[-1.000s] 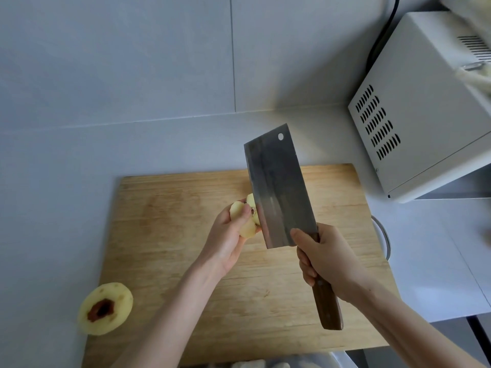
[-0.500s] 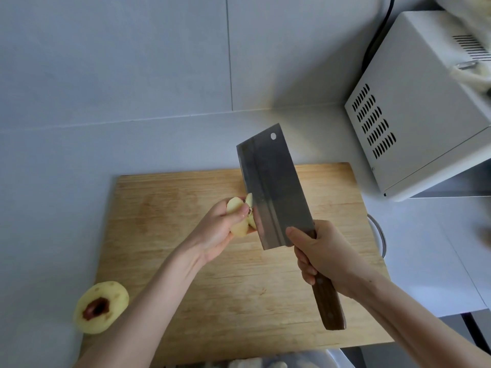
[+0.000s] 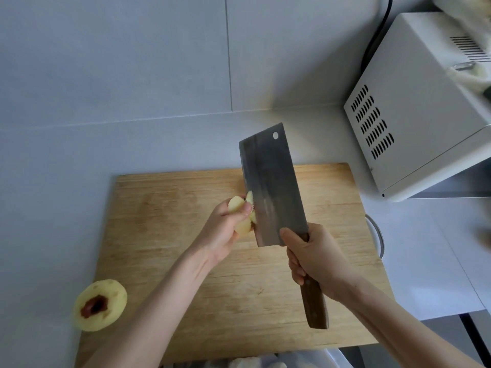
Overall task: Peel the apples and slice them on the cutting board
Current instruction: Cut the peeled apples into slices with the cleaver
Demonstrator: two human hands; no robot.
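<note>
Above mid-board (image 3: 164, 221), the left hand (image 3: 225, 232) grips a peeled apple piece (image 3: 240, 216) against the cleaver (image 3: 271, 187) blade. The right hand (image 3: 316, 258) grips its handle. An apple half (image 3: 100, 305) straddles the board's left edge, and an oven (image 3: 414, 107) stands near the far-right corner.

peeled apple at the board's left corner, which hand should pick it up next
Probably left. The peeled apple lies on that side, and the left hand holds only a small apple piece; the right hand grips the cleaver by its handle.
</note>
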